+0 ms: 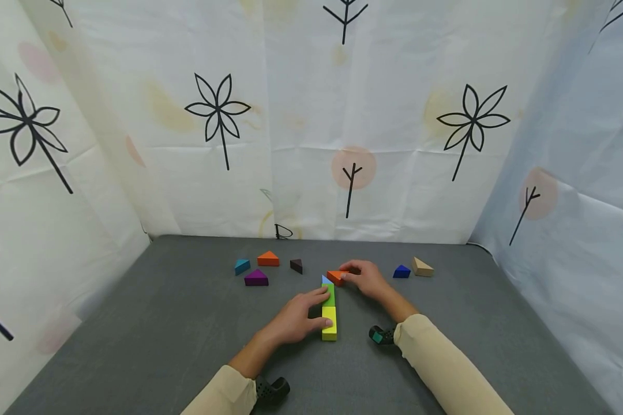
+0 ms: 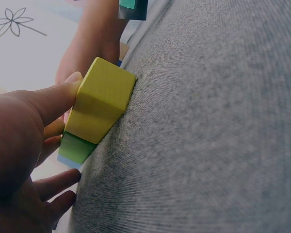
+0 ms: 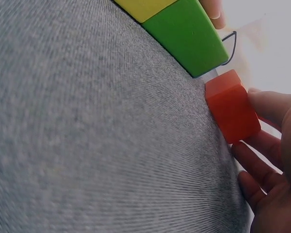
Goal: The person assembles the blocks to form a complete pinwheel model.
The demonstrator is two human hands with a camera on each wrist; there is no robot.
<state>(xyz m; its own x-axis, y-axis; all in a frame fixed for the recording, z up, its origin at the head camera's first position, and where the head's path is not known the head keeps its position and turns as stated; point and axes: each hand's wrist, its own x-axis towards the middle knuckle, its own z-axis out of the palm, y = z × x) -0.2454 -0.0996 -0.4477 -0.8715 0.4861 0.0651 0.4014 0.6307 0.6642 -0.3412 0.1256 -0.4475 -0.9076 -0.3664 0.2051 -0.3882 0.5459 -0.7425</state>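
A yellow block (image 1: 330,334) and a green block (image 1: 331,300) lie end to end in a line on the dark grey table. A light blue triangular block (image 1: 325,280) sits at the far end of the green one. My left hand (image 1: 291,319) rests its thumb on the yellow block and its fingertips on the green block, its fingers fairly straight. Between thumb and fingers, my right hand (image 1: 367,280) pinches an orange triangular block (image 3: 233,109) just right of the light blue piece. Whether those two pieces touch cannot be told.
Toward the back left lie a teal block (image 1: 242,266), another orange triangular block (image 1: 268,259), a purple block (image 1: 256,279) and a dark brown block (image 1: 296,266). At the back right are a dark blue block (image 1: 402,272) and a natural wood block (image 1: 423,267). White printed curtains (image 1: 301,196) border the table.
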